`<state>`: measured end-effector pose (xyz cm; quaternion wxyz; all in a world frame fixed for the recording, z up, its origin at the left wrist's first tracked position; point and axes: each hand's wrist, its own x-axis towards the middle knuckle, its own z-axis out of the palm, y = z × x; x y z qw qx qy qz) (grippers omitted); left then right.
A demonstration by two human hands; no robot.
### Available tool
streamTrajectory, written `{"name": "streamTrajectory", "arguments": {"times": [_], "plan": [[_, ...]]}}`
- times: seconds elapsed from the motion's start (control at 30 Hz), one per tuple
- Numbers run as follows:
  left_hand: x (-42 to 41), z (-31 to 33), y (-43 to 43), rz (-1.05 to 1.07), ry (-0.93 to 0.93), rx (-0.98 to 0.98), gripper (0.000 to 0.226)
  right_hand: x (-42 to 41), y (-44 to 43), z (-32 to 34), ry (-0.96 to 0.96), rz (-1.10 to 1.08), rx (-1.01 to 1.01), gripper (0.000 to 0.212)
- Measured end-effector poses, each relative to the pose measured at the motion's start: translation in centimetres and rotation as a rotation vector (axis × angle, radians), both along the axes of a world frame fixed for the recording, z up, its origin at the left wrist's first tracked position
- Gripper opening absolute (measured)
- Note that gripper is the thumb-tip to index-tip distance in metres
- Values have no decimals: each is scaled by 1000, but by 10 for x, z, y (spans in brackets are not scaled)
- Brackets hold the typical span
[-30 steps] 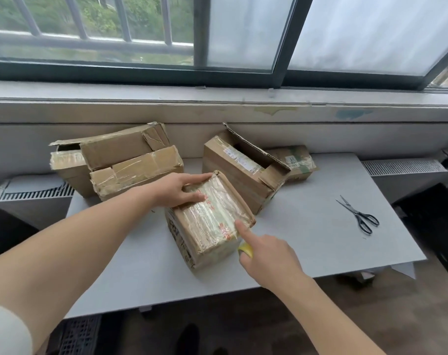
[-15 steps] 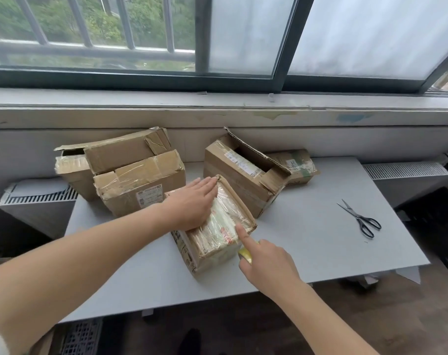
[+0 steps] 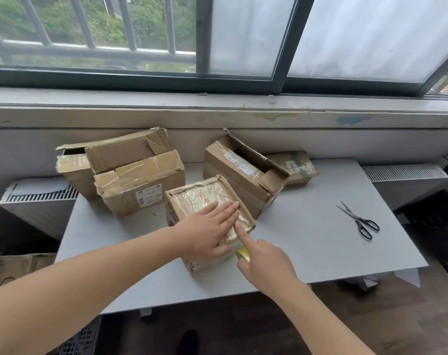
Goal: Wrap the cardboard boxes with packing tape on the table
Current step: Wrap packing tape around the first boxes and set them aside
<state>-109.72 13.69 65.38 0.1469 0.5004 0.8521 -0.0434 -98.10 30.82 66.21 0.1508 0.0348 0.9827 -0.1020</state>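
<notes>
A small cardboard box (image 3: 200,198), its top covered in shiny clear tape, stands in the middle of the grey table (image 3: 307,242). My left hand (image 3: 207,231) lies flat on the near part of its top, fingers together. My right hand (image 3: 264,265) holds a yellowish roll of packing tape (image 3: 243,253) against the box's near right corner, with the index finger stretched onto the top edge beside my left fingertips. Most of the roll is hidden in my palm.
Two stacked, taped boxes (image 3: 138,183) sit at the back left. An open box (image 3: 241,175) lies tipped behind the small one, with a flat parcel (image 3: 294,165) to its right. Black scissors (image 3: 358,220) lie at the right. A window sill runs along the back.
My left hand has slid from the far end of the box top toward the near end, next to my right index finger. The right hand stays at the corner with the roll.
</notes>
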Motion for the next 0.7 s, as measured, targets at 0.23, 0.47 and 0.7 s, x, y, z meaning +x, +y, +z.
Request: {"name": "streamTrajectory", "arguments": {"times": [0.23, 0.47, 0.7], "plan": [[-33, 5, 0, -13, 24, 83, 63, -5, 3, -4, 124, -226, -456, 86], [-36, 4, -11, 66, -26, 170, 59, -6, -7, -5, 88, -306, -855, 67], [4, 6, 7, 461, -221, 714, 34, -11, 4, -30, 82, -280, -1005, 70]]}}
